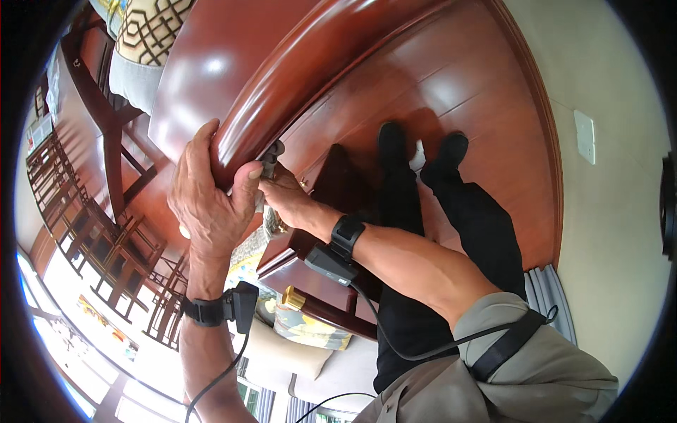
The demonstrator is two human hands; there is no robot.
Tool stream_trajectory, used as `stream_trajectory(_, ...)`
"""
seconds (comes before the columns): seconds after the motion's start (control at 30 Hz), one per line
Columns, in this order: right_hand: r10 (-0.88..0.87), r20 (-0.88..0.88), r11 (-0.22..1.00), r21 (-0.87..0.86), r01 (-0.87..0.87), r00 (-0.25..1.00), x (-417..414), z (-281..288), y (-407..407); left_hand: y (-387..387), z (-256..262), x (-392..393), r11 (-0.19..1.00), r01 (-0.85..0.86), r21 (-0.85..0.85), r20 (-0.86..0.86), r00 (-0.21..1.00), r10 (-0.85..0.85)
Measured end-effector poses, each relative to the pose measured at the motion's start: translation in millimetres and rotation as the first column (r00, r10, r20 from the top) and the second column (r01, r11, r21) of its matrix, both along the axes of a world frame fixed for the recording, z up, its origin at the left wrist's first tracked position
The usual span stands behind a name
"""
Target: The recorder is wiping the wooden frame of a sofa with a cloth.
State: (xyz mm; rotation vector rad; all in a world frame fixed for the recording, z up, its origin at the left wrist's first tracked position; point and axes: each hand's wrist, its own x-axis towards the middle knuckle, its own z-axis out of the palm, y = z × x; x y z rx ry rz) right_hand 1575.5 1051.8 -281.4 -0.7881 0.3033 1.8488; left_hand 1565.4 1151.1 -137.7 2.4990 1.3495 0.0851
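Note:
My left hand [209, 195] is wrapped over the end of a thick, rounded, glossy red-brown wooden rail [285, 79], possibly an armrest. Its fingers lie along the far side and the thumb on the near side. Just below the rail, my right hand [283, 193] holds a crumpled grey cloth [271, 158] against the underside. Part of that hand is hidden behind the left thumb. Beyond the rail stretches a flat polished wooden panel [206, 69].
A small dark wooden cabinet [338, 180] with brass knobs stands beside my legs on the wooden floor [508, 132]. To the left are a patterned cushion [153, 37], a wooden table [79, 121] and several chairs [127, 269]. Cables [418, 354] run from my wrist devices.

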Motion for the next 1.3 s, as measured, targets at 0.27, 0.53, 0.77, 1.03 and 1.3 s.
stream_trajectory(0.27,0.097,-0.012,0.995,-0.006,-0.097,0.995,-8.2,-32.1,1.1,-5.8,-6.1,-8.6,0.986,-0.005,0.168,0.034,0.999,-0.001)
stream_trajectory(0.53,-0.055,0.001,0.998,0.043,0.055,0.998,-12.3,-76.5,-4.2,-6.3,-8.6,-4.4,0.981,0.02,0.193,-0.018,1.0,-0.017)
stream_trajectory(0.77,-0.08,-0.01,0.984,-0.158,0.077,0.997,-22.8,-117.5,3.9,-14.6,-6.3,-17.3,0.981,-0.067,0.183,-0.092,0.992,0.085)
stream_trajectory(1.03,-0.187,-0.117,0.971,-0.175,0.165,0.975,7.1,-124.0,-2.3,-14.9,-8.1,-30.7,0.986,-0.143,0.089,-0.094,0.984,0.151)
stream_trajectory(1.3,-0.091,-0.055,0.98,-0.182,0.079,0.994,-10.0,-82.5,14.3,-6.7,-0.7,-36.4,0.985,0.002,0.175,-0.175,0.984,0.029)
